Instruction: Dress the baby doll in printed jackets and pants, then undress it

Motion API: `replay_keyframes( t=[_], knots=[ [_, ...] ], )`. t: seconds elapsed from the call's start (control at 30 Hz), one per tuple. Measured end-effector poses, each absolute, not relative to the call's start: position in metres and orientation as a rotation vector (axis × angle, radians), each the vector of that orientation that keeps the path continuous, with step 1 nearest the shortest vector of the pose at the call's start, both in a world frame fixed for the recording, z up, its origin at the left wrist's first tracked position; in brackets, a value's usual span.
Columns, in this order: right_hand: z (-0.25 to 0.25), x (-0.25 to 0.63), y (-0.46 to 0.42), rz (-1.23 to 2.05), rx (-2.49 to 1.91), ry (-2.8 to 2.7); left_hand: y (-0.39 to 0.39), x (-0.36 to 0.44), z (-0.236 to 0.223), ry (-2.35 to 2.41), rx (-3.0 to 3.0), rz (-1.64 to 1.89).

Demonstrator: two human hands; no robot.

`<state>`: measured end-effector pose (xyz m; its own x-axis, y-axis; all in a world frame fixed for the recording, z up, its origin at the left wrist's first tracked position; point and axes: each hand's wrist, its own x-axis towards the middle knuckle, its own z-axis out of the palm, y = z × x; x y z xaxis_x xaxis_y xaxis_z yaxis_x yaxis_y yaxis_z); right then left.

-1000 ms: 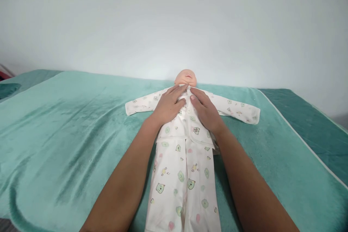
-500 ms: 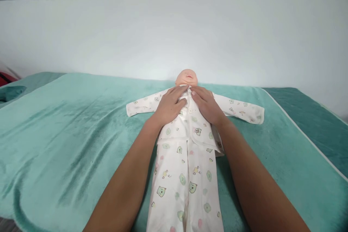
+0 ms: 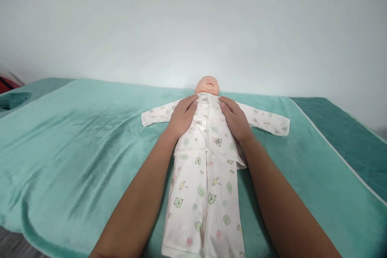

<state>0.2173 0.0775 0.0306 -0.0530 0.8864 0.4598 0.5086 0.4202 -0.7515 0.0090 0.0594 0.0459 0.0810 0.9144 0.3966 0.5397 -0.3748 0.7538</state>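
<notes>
A baby doll lies on its back, its head toward the wall. It wears a white long-sleeved top printed with small green animals, and matching trousers. Both sleeves stretch out sideways. My left hand rests flat on the left side of the top's chest, fingers extended toward the shoulder. On the right side of the chest lies my right hand, its fingers also outstretched. Neither grips the cloth. The top's front seam shows between them, and its lower hem overlaps the trousers.
A teal plush blanket with folds on its left side spreads beneath the doll. White wall rises behind it. A darker teal surface shows at the right, and a red object at the far left edge.
My hands have moved apart, from nearly meeting at the centre of the chest to its two sides. The view has shifted slightly, showing more of the trouser legs.
</notes>
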Motion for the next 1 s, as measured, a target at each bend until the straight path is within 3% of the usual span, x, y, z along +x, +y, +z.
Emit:
replay_keyframes(
  t=[0.2, 0.3, 0.43, 0.63, 0.77, 1.0],
  knots=[
    [0.009, 0.264, 0.057, 0.027, -1.597, -1.870, 0.046, -0.044, 0.014, 1.904, 2.130, 0.984],
    [0.004, 0.303, 0.042, 0.004, -1.794, -1.888, 0.036, -0.078, 0.002, 2.082, 2.133, 0.833],
    [0.001, 0.348, 0.024, -0.006, -2.029, -1.857, 0.027, -0.111, -0.006, 2.246, 1.886, 0.896],
    [0.000, 0.357, 0.015, 0.036, -2.144, -1.745, 0.028, -0.127, -0.010, 2.094, 1.360, 1.368],
    [0.000, 0.355, 0.023, 0.036, -2.081, -1.582, 0.033, -0.126, -0.011, 1.748, 1.092, 1.689],
    [0.007, 0.367, 0.036, 0.077, -2.085, -1.308, 0.051, -0.128, -0.018, 1.439, 1.090, 1.710]
  ],
)
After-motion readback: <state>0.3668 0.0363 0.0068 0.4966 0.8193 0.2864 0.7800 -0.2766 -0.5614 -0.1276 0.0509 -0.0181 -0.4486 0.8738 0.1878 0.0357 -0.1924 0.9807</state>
